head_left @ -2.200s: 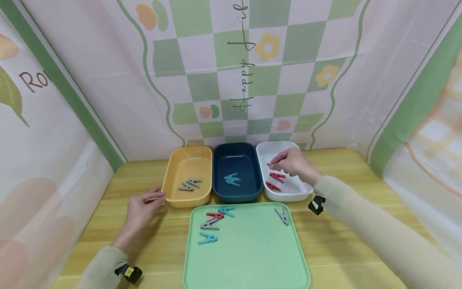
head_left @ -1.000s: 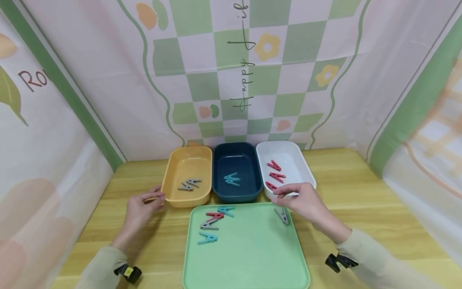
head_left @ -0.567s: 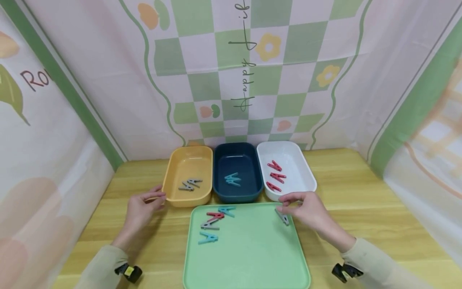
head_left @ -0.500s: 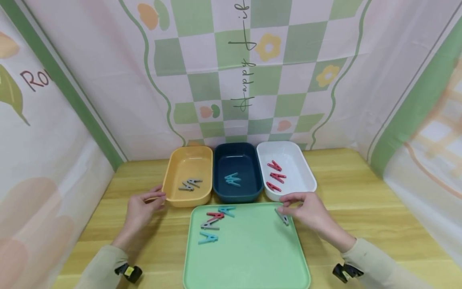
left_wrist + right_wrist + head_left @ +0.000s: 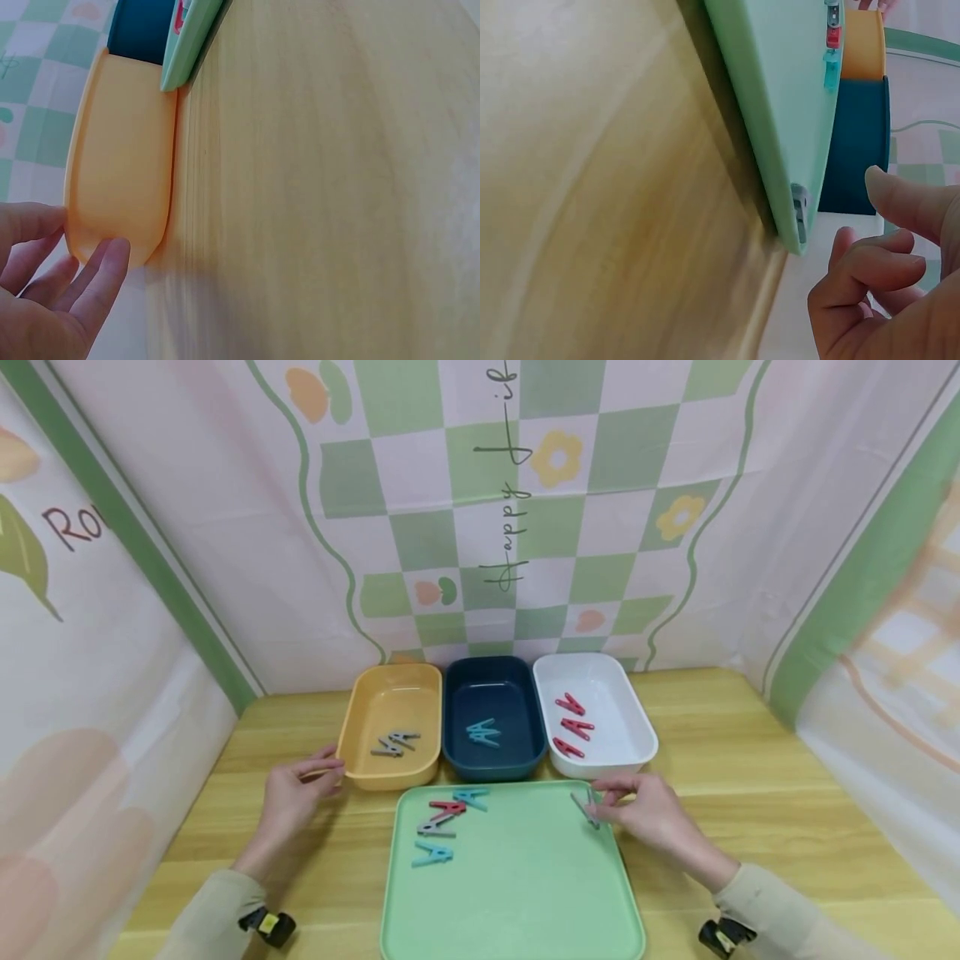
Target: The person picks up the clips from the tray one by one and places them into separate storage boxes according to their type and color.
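Nr: green tray (image 5: 510,893), 4 clips (image 5: 453,807) far L on it, grey clip (image 5: 801,202) far R. R hand (image 5: 648,814) beside that, thumb & finger apart; can't tell if touching. L hand (image 5: 292,793), fingers straight-ish, touches yellow box (image 5: 397,693), 2 grey clips (image 5: 390,748) in. Then dk-blue box (image 5: 491,685), 2 blue clips (image 5: 483,741); white box (image 5: 618,727), 3 red clips (image 5: 576,727).

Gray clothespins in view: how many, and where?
4 gray clothespins: two in the yellow box, one at the far left of the tray, one at its far right corner, partly covered by the right hand. No others show.
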The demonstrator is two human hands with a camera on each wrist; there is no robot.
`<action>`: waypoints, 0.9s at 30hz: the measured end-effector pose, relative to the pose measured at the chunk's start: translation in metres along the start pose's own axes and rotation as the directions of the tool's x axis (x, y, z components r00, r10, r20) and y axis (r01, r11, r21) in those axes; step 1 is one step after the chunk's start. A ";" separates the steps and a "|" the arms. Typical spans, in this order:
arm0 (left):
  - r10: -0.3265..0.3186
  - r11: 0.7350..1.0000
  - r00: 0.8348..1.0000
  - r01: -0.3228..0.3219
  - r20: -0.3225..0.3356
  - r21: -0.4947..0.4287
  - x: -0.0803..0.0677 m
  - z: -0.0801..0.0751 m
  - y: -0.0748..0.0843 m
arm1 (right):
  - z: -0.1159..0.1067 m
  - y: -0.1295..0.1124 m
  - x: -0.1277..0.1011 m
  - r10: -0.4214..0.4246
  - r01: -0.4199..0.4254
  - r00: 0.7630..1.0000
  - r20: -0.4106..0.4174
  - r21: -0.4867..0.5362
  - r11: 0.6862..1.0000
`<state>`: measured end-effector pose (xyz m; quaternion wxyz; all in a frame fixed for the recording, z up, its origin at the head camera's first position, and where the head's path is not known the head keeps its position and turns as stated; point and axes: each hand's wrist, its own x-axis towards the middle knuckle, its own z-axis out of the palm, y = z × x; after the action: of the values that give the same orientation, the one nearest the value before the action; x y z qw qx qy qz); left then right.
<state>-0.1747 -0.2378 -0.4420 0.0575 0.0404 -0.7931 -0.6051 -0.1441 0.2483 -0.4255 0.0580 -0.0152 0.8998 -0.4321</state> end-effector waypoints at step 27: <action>-0.004 1.000 1.000 0.004 0.005 -0.020 0.001 0.000 -0.001 | 0.014 0.009 0.001 0.066 -0.067 0.998 0.025 0.033 0.997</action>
<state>-0.1754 -0.2378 -0.4426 0.0547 0.0400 -0.7870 -0.6132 -0.1431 0.2429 -0.4409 0.0832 0.0106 0.8917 -0.4449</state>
